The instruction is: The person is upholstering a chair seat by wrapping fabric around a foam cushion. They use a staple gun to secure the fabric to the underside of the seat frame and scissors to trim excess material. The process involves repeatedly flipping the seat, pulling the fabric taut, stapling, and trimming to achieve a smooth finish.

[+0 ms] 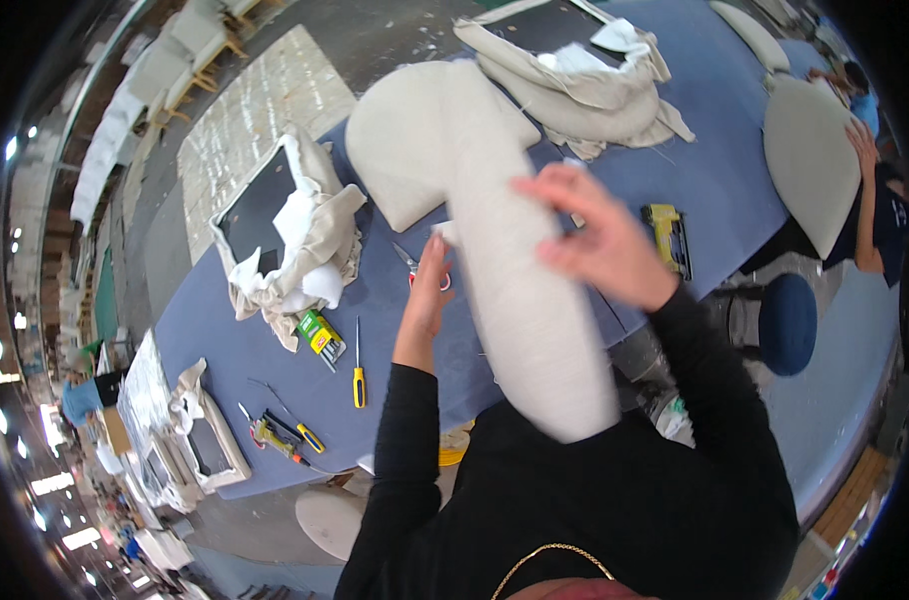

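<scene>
A long beige upholstered panel [535, 300] with a rounded near end slants over the table edge toward my body, its near end blurred. My left hand [430, 290] is upright at the panel's left edge, its fingers stretched and together. A small white piece [446, 234] shows at its fingertips; whether the hand grips it is unclear. Over the panel's right side, my right hand [610, 240] is smeared by motion, with thumb and forefinger apart. Beyond lies a rounded beige cushion piece [400, 140], partly behind the panel. Red-handled scissors [408, 260] lie beside my left hand, partly hidden by it.
On the blue-covered table [215, 350] are partly covered seat frames [255, 215], a yellow-and-black staple gun [668, 240], a yellow-handled screwdriver [360, 385], a green-and-yellow box [321, 335] and a corded tool [273, 436]. At right, another person's hand touches a beige panel [810, 160]. A blue stool [787, 325] stands nearby.
</scene>
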Demonstrator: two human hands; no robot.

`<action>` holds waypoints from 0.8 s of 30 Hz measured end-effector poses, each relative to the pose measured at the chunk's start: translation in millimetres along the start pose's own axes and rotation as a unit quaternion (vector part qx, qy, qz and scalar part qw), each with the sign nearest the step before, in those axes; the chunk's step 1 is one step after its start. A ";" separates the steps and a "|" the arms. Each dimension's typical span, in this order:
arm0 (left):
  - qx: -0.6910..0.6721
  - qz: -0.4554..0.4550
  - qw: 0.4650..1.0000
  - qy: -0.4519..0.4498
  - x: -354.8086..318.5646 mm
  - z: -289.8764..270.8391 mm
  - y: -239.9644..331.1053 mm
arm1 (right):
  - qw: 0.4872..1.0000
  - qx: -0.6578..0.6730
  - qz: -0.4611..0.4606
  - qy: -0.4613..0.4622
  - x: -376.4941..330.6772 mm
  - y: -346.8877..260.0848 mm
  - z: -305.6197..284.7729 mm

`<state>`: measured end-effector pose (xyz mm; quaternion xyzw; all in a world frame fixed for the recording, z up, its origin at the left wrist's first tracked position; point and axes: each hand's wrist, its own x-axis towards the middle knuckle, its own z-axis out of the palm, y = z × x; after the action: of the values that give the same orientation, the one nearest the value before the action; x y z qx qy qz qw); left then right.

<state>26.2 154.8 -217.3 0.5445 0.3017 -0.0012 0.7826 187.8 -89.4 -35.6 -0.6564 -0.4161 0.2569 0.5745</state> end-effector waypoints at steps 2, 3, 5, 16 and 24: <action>-0.005 0.122 0.987 -0.101 -31.9 36.9 87.5 | 0.999 0.034 -0.011 -0.027 -11.3 12.0 46.9; 0.082 0.155 0.981 -0.080 -53.0 38.9 121.4 | 0.991 0.107 -0.027 -0.074 -11.6 22.8 56.1; 0.297 0.200 0.934 -0.002 -85.0 28.7 162.6 | 0.946 0.281 0.037 -0.157 -11.3 55.4 64.7; 0.277 0.197 0.928 0.156 -146.7 2.2 147.4 | 0.786 -0.437 0.307 0.310 -153.7 421.2 -134.4; 0.182 0.046 0.976 0.115 -102.2 16.5 186.5 | 0.888 -0.130 0.336 0.287 -120.4 392.3 -185.4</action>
<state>11.9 183.2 -6.4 0.6876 0.3588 0.0422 0.6298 374.7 -288.5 -393.7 -0.8707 -0.0174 0.1788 0.4578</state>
